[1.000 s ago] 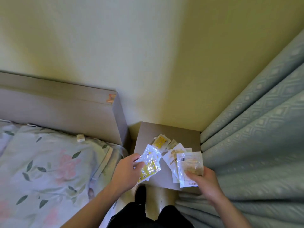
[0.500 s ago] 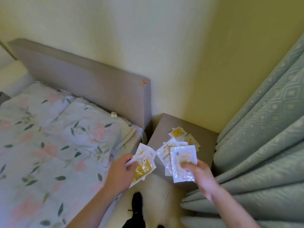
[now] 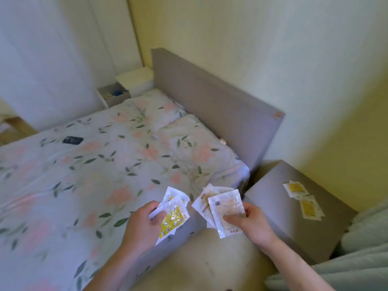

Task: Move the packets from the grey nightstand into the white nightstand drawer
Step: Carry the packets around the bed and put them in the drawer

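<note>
1. Head view: cream walls back a floral-covered bed [image 3: 94,175]; the white nightstand [image 3: 134,79], drawer [image 3: 113,94] open, stands at its far corner.
2. Left hand [image 3: 142,225] pinches a yellow-printed packet bundle [image 3: 174,215].
3. Right hand [image 3: 254,223] grips clear packets [image 3: 222,208].
4. Two yellow packets [image 3: 302,198] lie near the grey nightstand [image 3: 273,202] top's right edge.

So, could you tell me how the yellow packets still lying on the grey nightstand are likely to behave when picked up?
The yellow packets look thin and flat, so probably light and floppy. Their glossy film may be slippery. Overlapping on the grey nightstand, they might slide apart.
</note>
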Motion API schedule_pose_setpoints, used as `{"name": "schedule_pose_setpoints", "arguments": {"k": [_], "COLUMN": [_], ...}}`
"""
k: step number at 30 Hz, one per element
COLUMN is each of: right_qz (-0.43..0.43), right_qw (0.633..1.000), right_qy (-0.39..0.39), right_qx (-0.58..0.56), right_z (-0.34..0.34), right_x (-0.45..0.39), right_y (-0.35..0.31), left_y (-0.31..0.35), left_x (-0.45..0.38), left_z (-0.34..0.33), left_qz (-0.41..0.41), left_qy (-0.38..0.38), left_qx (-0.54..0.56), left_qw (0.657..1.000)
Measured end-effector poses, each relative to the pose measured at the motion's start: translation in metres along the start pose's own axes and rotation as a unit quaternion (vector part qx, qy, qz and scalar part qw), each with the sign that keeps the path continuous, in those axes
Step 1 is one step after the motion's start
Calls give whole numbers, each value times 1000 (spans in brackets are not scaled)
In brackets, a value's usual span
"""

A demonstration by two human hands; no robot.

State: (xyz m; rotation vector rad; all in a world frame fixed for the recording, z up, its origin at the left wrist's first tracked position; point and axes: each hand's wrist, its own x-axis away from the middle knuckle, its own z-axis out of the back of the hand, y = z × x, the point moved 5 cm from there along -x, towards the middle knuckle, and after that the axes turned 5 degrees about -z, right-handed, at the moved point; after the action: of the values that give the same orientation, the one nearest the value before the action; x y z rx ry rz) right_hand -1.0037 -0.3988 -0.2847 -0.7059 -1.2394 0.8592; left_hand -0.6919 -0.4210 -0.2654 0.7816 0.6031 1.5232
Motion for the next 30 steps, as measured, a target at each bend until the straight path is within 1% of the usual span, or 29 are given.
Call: {"name": "schedule_pose_setpoints", "arguments": {"k": [4, 9, 15, 17, 20, 22, 24, 26, 30], "right_qz": [36, 84, 111, 101, 55, 15, 6, 24, 25], "right_qw": [996, 983, 956, 945, 915, 903, 897, 890, 867], "right_qy": [-70, -131, -236, -272, -332, -353, -359, -373, -432], "right_qx": [39, 92, 133, 153, 221, 245, 256, 259, 247], "right_z": [-135, -310, -484, -541, -622, -671, -723, -782, -912], "right_x": [23, 61, 111, 122, 136, 139, 137, 139, 164], "right_y": [-28, -51, -91, -94, -64, -41, -33, -37, -53], "left_y": [-93, -204, -297, -335, -418, -466, -499, -523, -567], "left_x": [56, 129, 206, 231, 285, 320, 344, 361, 393], "left_z": [107, 241, 366, 391, 396, 403, 429, 466, 537], "left_qz": [43, 99, 147, 184, 306, 359, 374, 388, 404], "left_qy": [55, 128, 215, 251, 275, 294, 325, 359, 393], "left_qx": [3, -18, -17, 6, 55, 63, 72, 76, 76], "left_qw": [998, 987, 965, 950, 910, 884, 866, 846, 823]}}
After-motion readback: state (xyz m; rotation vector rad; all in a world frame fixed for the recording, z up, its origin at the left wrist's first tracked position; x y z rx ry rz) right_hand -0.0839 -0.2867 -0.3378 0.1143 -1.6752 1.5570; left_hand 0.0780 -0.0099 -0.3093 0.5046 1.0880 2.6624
